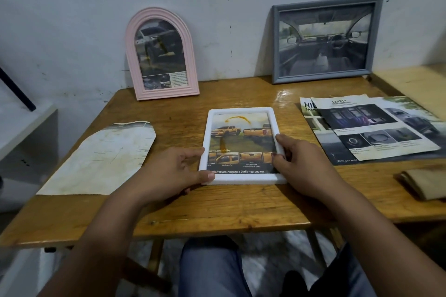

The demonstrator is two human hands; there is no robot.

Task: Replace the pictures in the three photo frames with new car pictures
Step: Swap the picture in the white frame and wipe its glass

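Note:
A white rectangular photo frame (241,109) lies flat at the middle of the wooden table (217,210), showing a picture of yellow pickup trucks. My left hand (169,173) grips its lower left corner, thumb on the bottom rim. My right hand (296,161) grips its right edge, thumb on the rim. A pink arched frame (162,94) leans on the wall at the back left with a dark car picture. A grey rectangular frame (277,43) leans at the back right, showing a car interior. Car brochure pages (376,128) lie at the right.
A pale sheet cut to an arch shape (101,159) lies blank side up on the table's left. A folded tan cloth (424,183) sits at the right edge. A white shelf unit (24,128) stands left of the table. My knees are under the front edge.

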